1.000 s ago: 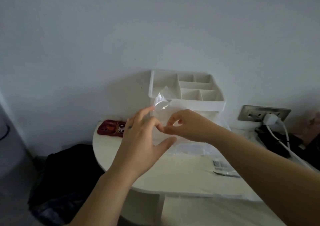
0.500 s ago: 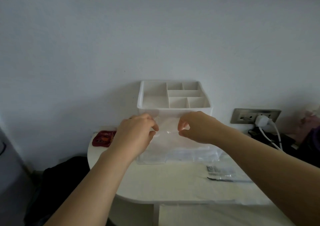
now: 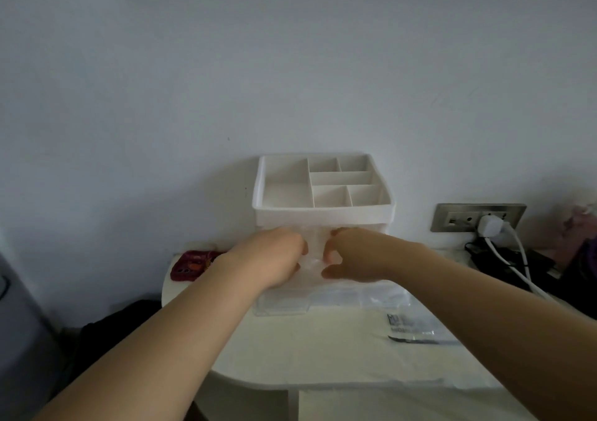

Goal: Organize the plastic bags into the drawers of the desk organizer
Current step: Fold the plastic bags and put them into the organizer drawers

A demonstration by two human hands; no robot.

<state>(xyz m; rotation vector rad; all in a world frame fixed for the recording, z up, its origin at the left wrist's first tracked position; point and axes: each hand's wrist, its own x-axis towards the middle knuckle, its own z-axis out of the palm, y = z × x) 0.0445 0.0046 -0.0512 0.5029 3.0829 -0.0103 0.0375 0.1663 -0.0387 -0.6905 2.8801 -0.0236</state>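
1. Plastic bag (image 3: pixel 315 248), clear and crumpled, is held up between both hands directly in front of the desk organizer (image 3: pixel 323 214), just below its top tray (image 3: pixel 284 191) and above the pulled-out drawer (image 3: pixel 281 306).
2. The left hand (image 3: pixel 274 259) and right hand (image 3: pixel 352 256) each curl their fingers onto the bag, pinching its two sides. The knuckles hide how the fingertips sit.
3. The clear drawer juts out from the organizer's base toward the person. Something transparent seems to lie in it, but I cannot tell whether that is a stored bag.
4. Not yet done: a labelled bag (image 3: pixel 416 327) lies flat on the table (image 3: pixel 323 356), in front of the organizer and to its right, outside any drawer.
5. My judgement is that the task is partway. The held bag looks ready to go down into the open drawer. After that the labelled bag needs putting away and the drawer needs pushing shut.
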